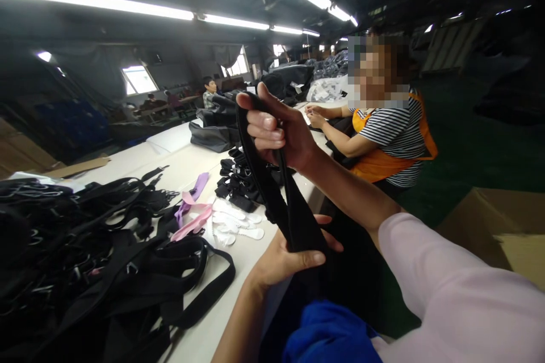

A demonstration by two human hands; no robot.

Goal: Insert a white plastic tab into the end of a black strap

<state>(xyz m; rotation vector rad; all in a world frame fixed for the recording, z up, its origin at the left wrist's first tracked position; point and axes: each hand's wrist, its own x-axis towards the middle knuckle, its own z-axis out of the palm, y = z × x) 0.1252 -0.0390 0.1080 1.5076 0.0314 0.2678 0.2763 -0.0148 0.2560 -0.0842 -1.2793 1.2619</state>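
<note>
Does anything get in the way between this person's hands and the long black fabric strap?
Nothing visible does. The right hand grips the upper loop of the black fabric strap directly, and the left hand holds it lower down, thumb across its front. The small white tabs lie on the pale table, not in between.

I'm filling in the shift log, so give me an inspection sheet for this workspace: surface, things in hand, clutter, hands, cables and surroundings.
Surface: white table, stretching away into the background.
Things in hand: one black strap, looped at its upper end.
Clutter: heap of black straps at left; nearby, a purple strip, a pink strip, white strips and small black bundles.
Hands: right hand holds the loop up; left hand grips lower down, thumb in front.
Cables: nothing seen.
Surroundings: another person at the table's right edge; cardboard box at far right; ceiling lights on.
</note>
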